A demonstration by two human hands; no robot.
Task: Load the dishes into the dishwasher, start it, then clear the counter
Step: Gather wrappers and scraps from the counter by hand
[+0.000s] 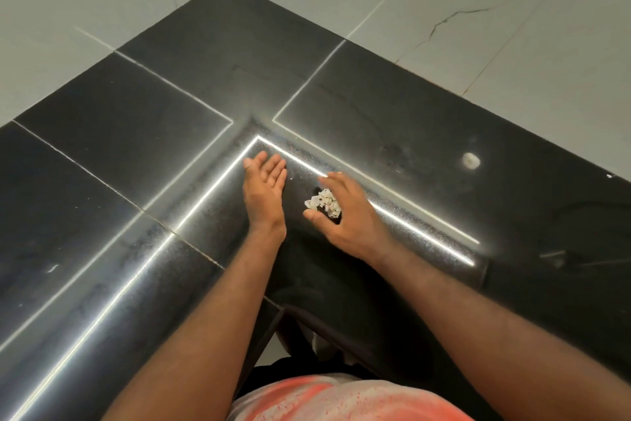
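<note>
A small pile of whitish food scraps (323, 203) lies on the glossy black counter (143, 133), close to its inner corner. My right hand (345, 212) is cupped over the pile, with thumb and curved fingers curled round it. My left hand (264, 186) stands on its edge a little to the left of the scraps, fingers straight, palm facing them. It holds nothing. No dishes and no dishwasher are in view.
A small round white spot (470, 160) and a tiny white speck (609, 176) lie on the counter to the right. White marble wall tiles (444, 10) close off the corner behind. The counter's front edge (273, 304) runs just before my body.
</note>
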